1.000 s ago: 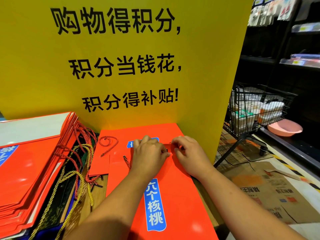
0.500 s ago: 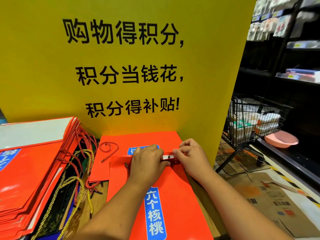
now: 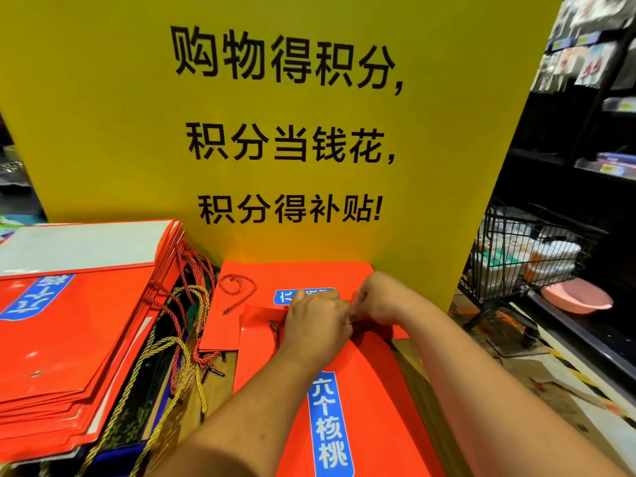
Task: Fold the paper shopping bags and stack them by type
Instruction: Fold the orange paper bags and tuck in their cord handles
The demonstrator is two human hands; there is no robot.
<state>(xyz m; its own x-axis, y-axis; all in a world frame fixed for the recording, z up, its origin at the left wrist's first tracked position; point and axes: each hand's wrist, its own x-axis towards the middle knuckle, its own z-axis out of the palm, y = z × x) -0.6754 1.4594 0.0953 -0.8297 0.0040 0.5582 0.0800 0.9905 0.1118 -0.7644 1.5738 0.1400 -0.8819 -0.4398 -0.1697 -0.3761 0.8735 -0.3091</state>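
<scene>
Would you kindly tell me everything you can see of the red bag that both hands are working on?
The red bag is glossy orange-red paper, lying flat with its long side running away from the camera. A vertical blue label with white characters runs down its face. A dark red cord shows near its far edge, beside the left hand. That hand and the right hand pinch the far edge, where a strip looks folded up. It overlaps a second bag behind.

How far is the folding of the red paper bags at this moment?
Done: a stack of flat red bags lies at the left. In hand: the left hand and right hand pinch the top edge of the red bag in front. Left: finishing it and stacking it; another red bag lies beneath it.
</scene>
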